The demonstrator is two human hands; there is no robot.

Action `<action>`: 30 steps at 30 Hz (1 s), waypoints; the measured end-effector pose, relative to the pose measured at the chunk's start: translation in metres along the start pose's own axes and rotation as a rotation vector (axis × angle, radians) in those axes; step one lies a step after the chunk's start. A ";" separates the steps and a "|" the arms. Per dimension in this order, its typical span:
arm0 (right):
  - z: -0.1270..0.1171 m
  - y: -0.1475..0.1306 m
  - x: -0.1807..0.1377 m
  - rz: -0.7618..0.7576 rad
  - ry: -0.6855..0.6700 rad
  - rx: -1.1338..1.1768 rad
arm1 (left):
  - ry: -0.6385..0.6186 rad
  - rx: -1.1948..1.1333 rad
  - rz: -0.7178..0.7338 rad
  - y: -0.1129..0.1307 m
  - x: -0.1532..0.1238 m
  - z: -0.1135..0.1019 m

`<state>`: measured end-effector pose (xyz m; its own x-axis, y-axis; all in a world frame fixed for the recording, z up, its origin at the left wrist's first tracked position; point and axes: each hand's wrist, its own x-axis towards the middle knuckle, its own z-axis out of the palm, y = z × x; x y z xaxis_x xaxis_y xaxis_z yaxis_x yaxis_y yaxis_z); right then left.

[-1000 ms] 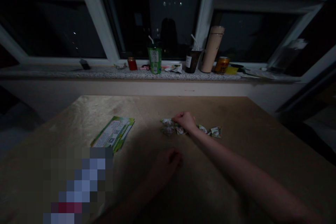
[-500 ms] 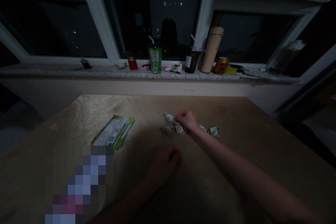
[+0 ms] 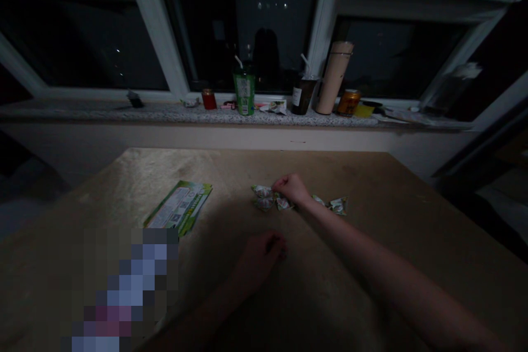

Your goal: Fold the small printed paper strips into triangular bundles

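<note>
My right hand (image 3: 292,190) reaches over the middle of the table and pinches the right end of a small green-and-white wrapped snack packet (image 3: 261,191). That packet lies right against a second one (image 3: 264,203) below it. Another packet (image 3: 283,203) is just under my fingers, and two more, one (image 3: 317,200) partly hidden by my wrist and one (image 3: 339,205) at the right end, continue the row. Nearer to me, my left hand (image 3: 262,253) rests on the table in shadow, fingers loosely curled in with nothing visible in them.
A green printed bag (image 3: 181,206) lies flat on the left of the brown table (image 3: 231,168), beside a pixelated patch. On the windowsill (image 3: 173,114) stand a green cup (image 3: 245,91), a dark cup (image 3: 302,94), a tall beige flask (image 3: 335,78), a red jar (image 3: 209,99) and an orange can (image 3: 348,102).
My right hand has shifted slightly left and the pinched packet has come down and left, closing the gap to the packet below it. My left hand has stayed in place.
</note>
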<state>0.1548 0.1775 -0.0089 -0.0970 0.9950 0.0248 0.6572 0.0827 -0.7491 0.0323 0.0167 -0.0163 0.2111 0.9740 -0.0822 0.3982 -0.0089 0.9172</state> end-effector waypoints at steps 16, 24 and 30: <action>-0.002 0.002 -0.001 -0.063 0.007 0.008 | -0.012 0.022 -0.010 0.005 -0.001 -0.001; -0.004 0.000 -0.003 -0.080 0.013 0.017 | -0.008 0.023 -0.001 0.000 0.000 -0.001; -0.004 0.000 -0.002 -0.092 0.014 0.008 | -0.016 0.018 -0.008 0.001 0.001 0.000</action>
<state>0.1580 0.1757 -0.0060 -0.1461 0.9839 0.1027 0.6398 0.1731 -0.7488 0.0327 0.0174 -0.0154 0.2217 0.9704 -0.0955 0.4162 -0.0056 0.9092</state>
